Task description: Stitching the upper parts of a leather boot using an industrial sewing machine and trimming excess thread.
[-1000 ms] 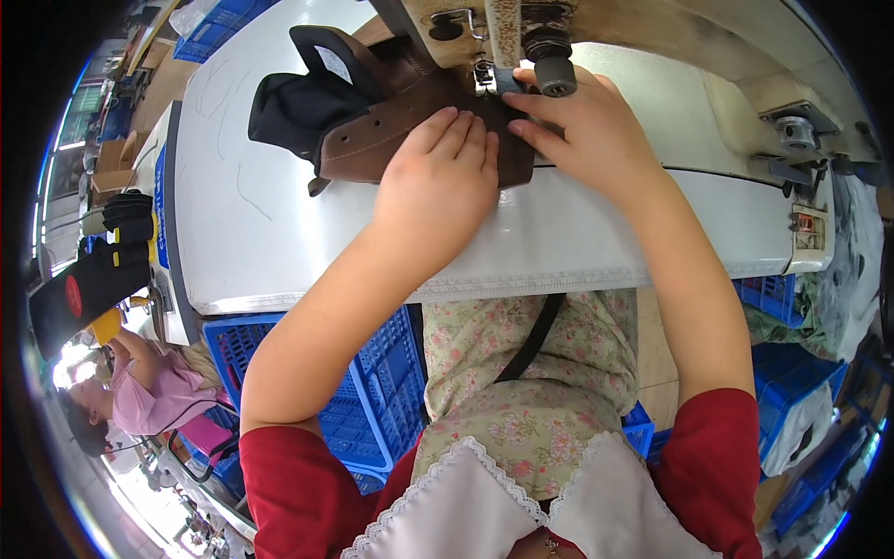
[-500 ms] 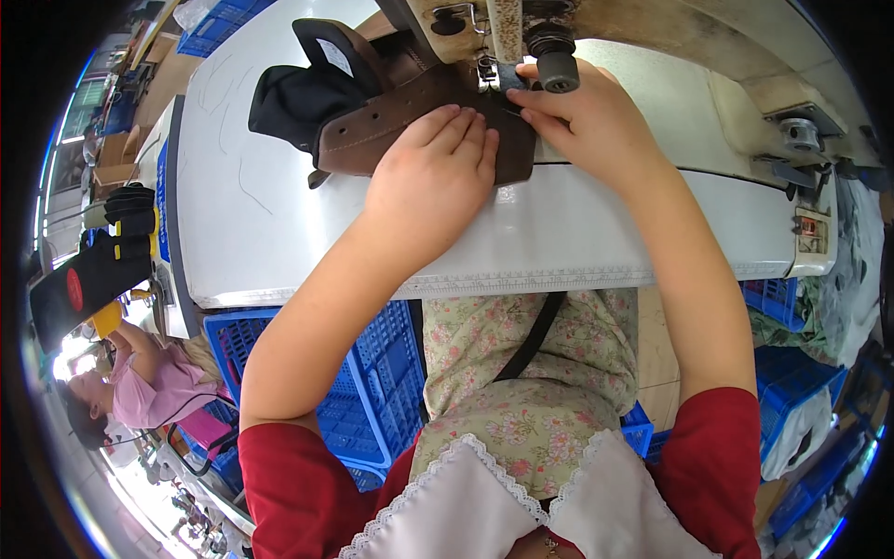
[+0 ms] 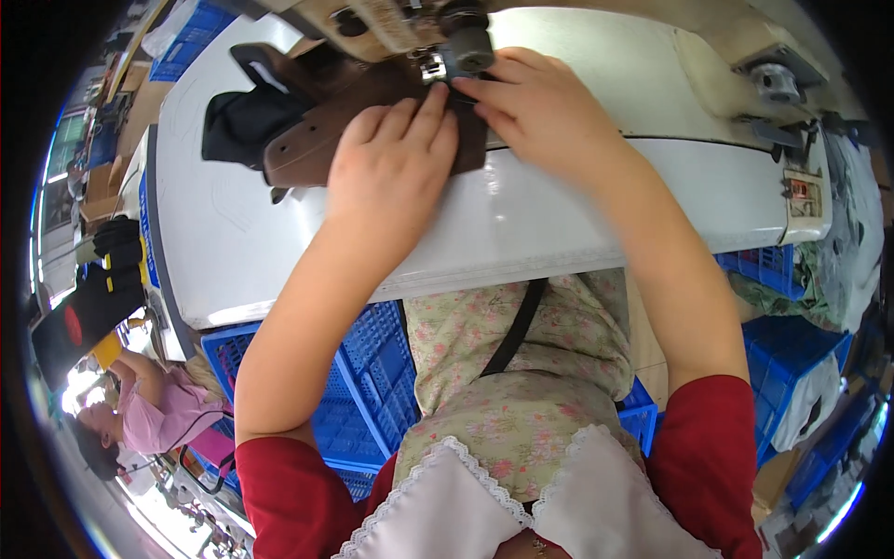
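A brown leather piece (image 3: 307, 140), with stitching and small holes, lies on the white sewing machine bed (image 3: 521, 214). Black fabric (image 3: 244, 121) and a dark strap loop (image 3: 251, 63) bunch at its left end. My left hand (image 3: 396, 158) rests flat on the leather, fingers slightly spread, the index fingertip close beside the metal presser foot (image 3: 433, 67). On the other side of the foot, my right hand (image 3: 549, 107) has thumb and index finger drawn together at the work's dark edge. What they pinch is too small to make out. A dark round knob (image 3: 468, 42) hangs just above.
Blue plastic crates (image 3: 372, 373) stand below the bed's front edge, with another blue crate (image 3: 792, 363) at right. A metal bobbin winder (image 3: 775, 84) sits on the machine's right. At far left, a person in pink (image 3: 168, 401) sits near another machine.
The view has shifted, moving the machine and leather leftward in the picture. My left fingers have spread and slid closer to the presser foot. My right hand stays beside the foot.
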